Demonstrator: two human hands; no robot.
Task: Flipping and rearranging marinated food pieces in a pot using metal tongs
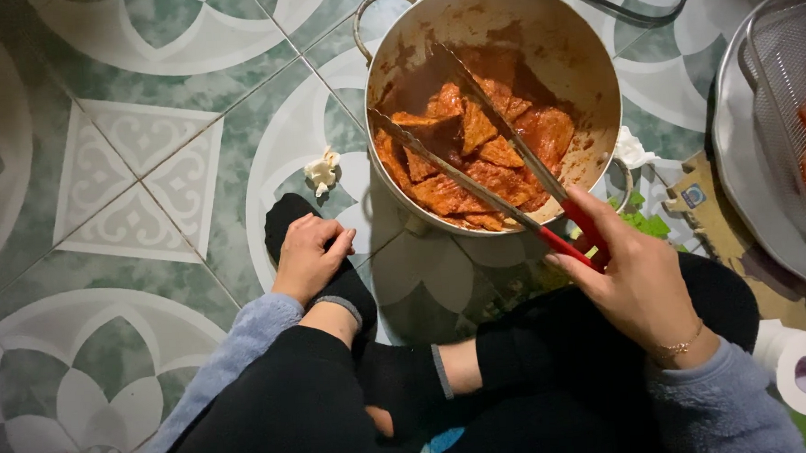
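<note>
Reaching into the pot (586,64) at twelve o'clock, the right hand (637,284) grips a pair of metal tongs (472,142) by their red handles, fingers wrapped round them near four o'clock of the pot's rim. Tong arms are spread wide, one tip up near the far wall, the other lying across the near side, and nothing is caught between them. Beneath sit the red-sauced slices (491,159), flat orange-red pieces heaped in the bottom of the pot and coated in paste.

Left hand (309,256) is out of the action, fingers loosely curled and empty, resting on a black sock (285,218) at about nine o'clock from the pot.

By my read, this is the picking stage: tongs are over the pile but have closed on no piece. A next move would call for squeezing the arms onto a single slice without tearing it.

Off at three o'clock, a wire mesh basket (781,65) on a metal tray (735,149) holds more reddish pieces, but the frame cuts it off. A toilet roll (803,372) sits at five o'clock. What the slices actually are is hard to tell under the sauce, and the crumpled white bits on the floor tiles (128,148) are unclear.
</note>
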